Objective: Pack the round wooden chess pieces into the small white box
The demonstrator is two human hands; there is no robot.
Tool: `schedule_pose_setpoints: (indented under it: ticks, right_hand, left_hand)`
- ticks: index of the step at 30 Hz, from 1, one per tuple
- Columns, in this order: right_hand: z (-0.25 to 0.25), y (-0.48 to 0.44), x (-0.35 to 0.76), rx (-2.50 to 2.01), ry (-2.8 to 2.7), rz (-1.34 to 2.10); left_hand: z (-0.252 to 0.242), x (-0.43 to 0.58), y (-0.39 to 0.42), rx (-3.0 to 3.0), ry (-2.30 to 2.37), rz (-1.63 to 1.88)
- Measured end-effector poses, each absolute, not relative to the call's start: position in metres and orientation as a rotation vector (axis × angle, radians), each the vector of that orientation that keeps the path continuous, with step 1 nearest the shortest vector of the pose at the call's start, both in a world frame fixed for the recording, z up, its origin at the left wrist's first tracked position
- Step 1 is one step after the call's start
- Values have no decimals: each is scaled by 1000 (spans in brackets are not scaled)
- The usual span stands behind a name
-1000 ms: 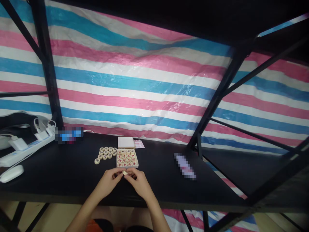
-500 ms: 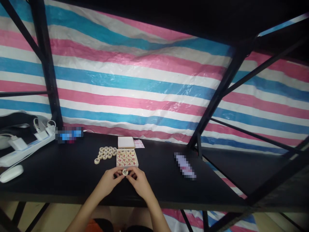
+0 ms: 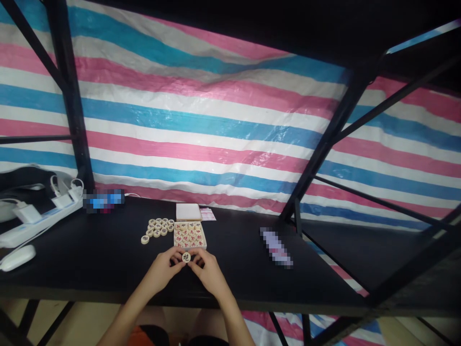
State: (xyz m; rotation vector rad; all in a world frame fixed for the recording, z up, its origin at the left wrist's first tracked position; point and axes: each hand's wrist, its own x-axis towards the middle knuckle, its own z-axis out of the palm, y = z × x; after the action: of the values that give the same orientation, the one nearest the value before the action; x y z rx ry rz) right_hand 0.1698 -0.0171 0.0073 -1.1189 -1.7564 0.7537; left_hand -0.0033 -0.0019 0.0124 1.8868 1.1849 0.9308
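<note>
Left hand [image 3: 166, 265] and right hand [image 3: 206, 265], fingers curled in, pinch one round game piece [image 3: 186, 257] between them, black character showing; it's just this side of the open box [image 3: 205, 242], with loose pieces [image 3: 156, 233] lying to the box's left!

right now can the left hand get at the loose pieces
Probably yes: nothing visible blocks the left hand from the loose pieces, though it and the right hand hold a round piece.

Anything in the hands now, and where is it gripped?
Yes, a round game piece with a dark character facing the camera; the left hand and right hand pinch its opposite edges.
</note>
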Motion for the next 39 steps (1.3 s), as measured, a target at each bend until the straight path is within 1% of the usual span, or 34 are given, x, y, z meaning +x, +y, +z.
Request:
schedule_pose_setpoints:
  ticks: [13, 16, 18, 20, 22, 24, 26, 29, 33, 39]
  right_hand:
    - [11, -18, 169, -1128, -1752, 807]
    - [10, -19, 168, -1141, -1748, 796]
    - [9, -21, 169, -1159, -1757, 716]
    - [11, -19, 171, -1173, -1742, 546]
    - [16, -12, 174, -1180, -1694, 358]
    - [26, 2, 175, -1203, -1684, 247]
    - [36, 23, 171, -1261, -1787, 195]
    - [48, 56, 157, -1383, -2093, 55]
    - [47, 85, 140, -1387, -2263, 3]
    - [43, 93, 151, -1437, -2340, -78]
  left_hand:
    - [19, -5, -6, 1973, 1138, 913]
    - [16, -6, -5, 2033, 1162, 962]
    - [12, -6, -3, 2045, 1220, 1043]
    - [7, -7, -1, 2064, 1302, 1108]
    - [3, -7, 1, 2124, 1389, 1118]
    - [2, -8, 1, 2191, 1451, 1088]
    - [2, -8, -1, 2228, 1482, 1054]
    - [3, -7, -2, 2240, 1485, 1036]
    - [6, -6, -3, 2212, 1499, 1035]
    - [9, -5, -3, 2180, 1497, 1008]
